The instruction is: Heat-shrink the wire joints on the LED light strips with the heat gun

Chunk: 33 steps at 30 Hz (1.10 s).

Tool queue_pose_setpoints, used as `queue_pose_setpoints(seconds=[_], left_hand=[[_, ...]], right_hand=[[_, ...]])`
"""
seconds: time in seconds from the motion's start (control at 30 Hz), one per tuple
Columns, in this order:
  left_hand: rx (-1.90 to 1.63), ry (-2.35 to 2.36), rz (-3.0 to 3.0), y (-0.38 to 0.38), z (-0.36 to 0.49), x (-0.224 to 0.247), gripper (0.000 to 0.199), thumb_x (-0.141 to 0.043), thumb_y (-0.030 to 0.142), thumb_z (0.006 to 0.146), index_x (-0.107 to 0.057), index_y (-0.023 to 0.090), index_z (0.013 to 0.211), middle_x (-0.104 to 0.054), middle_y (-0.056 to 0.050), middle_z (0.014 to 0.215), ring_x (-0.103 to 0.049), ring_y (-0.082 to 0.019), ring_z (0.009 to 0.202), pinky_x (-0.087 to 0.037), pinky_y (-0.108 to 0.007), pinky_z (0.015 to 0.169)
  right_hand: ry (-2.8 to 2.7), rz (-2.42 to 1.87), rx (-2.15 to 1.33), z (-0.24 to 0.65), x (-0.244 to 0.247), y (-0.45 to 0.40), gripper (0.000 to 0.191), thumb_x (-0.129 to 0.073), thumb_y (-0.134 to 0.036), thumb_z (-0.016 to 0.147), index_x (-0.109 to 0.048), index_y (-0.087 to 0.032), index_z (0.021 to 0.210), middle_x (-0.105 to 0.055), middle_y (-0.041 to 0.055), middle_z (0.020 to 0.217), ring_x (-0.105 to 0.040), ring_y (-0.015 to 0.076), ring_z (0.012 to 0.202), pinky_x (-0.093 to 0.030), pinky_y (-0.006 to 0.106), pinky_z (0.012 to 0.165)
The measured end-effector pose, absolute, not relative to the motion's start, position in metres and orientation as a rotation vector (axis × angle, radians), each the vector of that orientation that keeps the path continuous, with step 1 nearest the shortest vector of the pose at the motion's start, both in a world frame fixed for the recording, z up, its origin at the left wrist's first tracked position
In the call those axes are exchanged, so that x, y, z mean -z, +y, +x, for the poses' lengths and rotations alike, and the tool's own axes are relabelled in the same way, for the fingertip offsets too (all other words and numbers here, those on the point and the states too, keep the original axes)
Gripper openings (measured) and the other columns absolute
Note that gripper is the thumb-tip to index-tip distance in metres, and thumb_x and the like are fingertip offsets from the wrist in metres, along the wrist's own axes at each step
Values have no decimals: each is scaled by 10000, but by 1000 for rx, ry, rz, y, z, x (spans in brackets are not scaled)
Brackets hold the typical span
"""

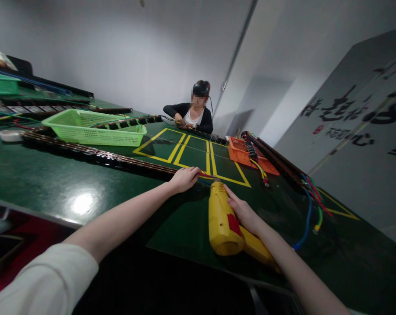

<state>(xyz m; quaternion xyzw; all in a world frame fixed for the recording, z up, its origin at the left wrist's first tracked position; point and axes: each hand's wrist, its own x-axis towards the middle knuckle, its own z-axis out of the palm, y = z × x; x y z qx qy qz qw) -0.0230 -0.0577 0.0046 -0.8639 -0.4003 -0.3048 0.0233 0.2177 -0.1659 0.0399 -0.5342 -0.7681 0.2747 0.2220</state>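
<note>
My left grip (185, 179) is clamped on the red wire (206, 175); my right grip (242, 211) is closed around the yellow heat gun (222, 218), above the green worktop (119, 192) (yellow-taped, near its front edge).

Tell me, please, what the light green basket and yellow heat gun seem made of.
The light green basket looks like slightly glossy plastic, given the regular small holes in its thin walls. The yellow heat gun seems smooth, hard plastic, judging by its rounded, slotted shell.
</note>
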Motion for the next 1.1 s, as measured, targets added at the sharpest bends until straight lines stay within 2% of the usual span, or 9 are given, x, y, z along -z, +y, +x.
queue_pose_setpoints(seconds=[0.1, 0.3, 0.43, 0.53, 0.6, 0.8, 0.93, 1.1], left_hand=[[948, -1233, -2681, -58, -22, -5, 236, -304, 269, 949, -485, 204, 1087, -619, -56, 1093, -606, -198, 999, -462, -339, 864], [952, -1349, -2627, -63, -20, -8, 289, -333, 255, 926, -408, 165, 1191, -643, -79, 1077, -615, -205, 986, -437, -344, 865], [883, -1388, -2578, -64, -20, -10, 231, -358, 283, 915, -498, 160, 1050, -659, -84, 1035, -602, -230, 1003, -402, -383, 889], [832, -1413, -2571, -64, -21, -10, 250, -349, 320, 920, -542, 162, 933, -655, -95, 1022, -591, -243, 1004, -395, -394, 888], [832, -1424, -2585, -63, -22, -10, 263, -344, 330, 922, -548, 164, 928, -650, -95, 1023, -584, -238, 1009, -397, -383, 886], [859, -1471, -2587, -59, -21, -7, 236, -371, 332, 910, -549, 180, 945, -653, -70, 1013, -593, -221, 992, -403, -360, 884], [852, -1516, -2580, -57, -19, -6, 238, -387, 353, 904, -552, 189, 952, -660, -57, 991, -607, -214, 958, -415, -347, 863], [826, -1516, -2590, -55, -19, -7, 255, -356, 360, 921, -548, 195, 949, -664, -48, 980, -615, -208, 947, -426, -335, 842]], right_hand=[[-2135, -1472, -748, 213, -43, -170, 744, -277, -624, 888, -114, -199, 1478, -485, 95, 1374, -439, 287, 1265, -295, 492, 1053], [-2189, -1423, -752, 197, -47, -172, 695, -280, -575, 909, -114, -212, 1477, -499, 74, 1364, -501, 280, 1205, -345, 457, 1020], [-2220, -1411, -750, 189, -46, -170, 711, -274, -573, 906, -86, -198, 1481, -490, 82, 1371, -481, 291, 1226, -330, 465, 1030], [-2239, -1408, -741, 186, -45, -169, 712, -274, -564, 909, -90, -183, 1482, -584, 83, 1268, -489, 291, 1218, -330, 469, 1028], [-2246, -1403, -729, 186, -45, -170, 706, -268, -558, 911, -91, -184, 1483, -618, 78, 1219, -502, 289, 1206, -336, 466, 1023], [-2263, -1399, -689, 185, -47, -171, 682, -275, -537, 915, -108, -198, 1483, -593, 83, 1254, -508, 292, 1196, -366, 446, 990], [-2279, -1378, -678, 181, -47, -171, 657, -285, -517, 921, -130, -209, 1481, -575, 91, 1277, -594, 282, 1072, -421, 427, 918], [-2285, -1335, -666, 174, -48, -169, 642, -306, -494, 926, -136, -215, 1479, -535, 87, 1325, -539, 278, 1161, -400, 417, 952]])
